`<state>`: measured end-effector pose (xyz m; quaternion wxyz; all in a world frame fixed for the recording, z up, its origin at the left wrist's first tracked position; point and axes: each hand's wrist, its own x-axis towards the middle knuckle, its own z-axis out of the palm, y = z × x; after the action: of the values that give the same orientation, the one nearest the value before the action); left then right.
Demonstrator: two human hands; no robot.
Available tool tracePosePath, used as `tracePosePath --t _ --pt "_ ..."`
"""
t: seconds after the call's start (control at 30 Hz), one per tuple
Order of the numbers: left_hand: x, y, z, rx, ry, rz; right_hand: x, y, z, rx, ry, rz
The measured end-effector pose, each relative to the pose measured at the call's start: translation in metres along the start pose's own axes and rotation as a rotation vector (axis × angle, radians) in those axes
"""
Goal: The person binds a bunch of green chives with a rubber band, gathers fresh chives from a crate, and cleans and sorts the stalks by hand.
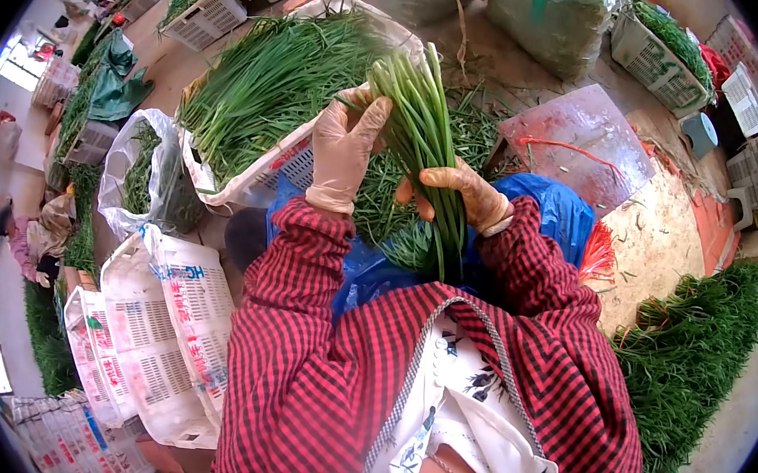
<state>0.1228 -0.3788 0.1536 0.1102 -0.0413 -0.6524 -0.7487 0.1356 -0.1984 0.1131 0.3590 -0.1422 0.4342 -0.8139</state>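
Observation:
A bunch of green chives stands upright before me, pale stalk ends up and leaf tips down by my lap. My right hand, in a thin stained glove, is wrapped round its lower half. Beside the upper stalks, my left hand, in a whitish glove, has thumb and fingers closed in a pinch. A thin green blade shows at those fingertips. Behind the left hand, a white crate holds a big heap of loose chives. Cut leaf scraps lie below the bunch over a blue plastic sheet.
At the right are a clear board with a red tie, a round pale board and stacked chive bundles. Empty white crates lean at the left, near a plastic bag. Another person is at far left.

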Motion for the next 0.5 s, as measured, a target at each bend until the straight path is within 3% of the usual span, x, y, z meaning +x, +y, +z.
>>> tracePosePath --t 0.17,0.27,0.4,0.5 --pt "0.002 0.006 -0.020 0.106 -0.050 -0.016 -0.006 0.005 0.000 0.024 0.014 -0.012" --pt "0.008 0.008 -0.034 0.183 0.072 0.223 -0.006 0.013 -0.007 0.021 0.018 0.026" --pt "0.027 0.033 -0.097 0.230 0.408 0.252 -0.011 0.012 -0.014 0.107 0.033 -0.012" --pt "0.030 0.028 -0.092 0.752 0.353 0.430 -0.010 0.010 -0.019 0.140 0.059 -0.031"
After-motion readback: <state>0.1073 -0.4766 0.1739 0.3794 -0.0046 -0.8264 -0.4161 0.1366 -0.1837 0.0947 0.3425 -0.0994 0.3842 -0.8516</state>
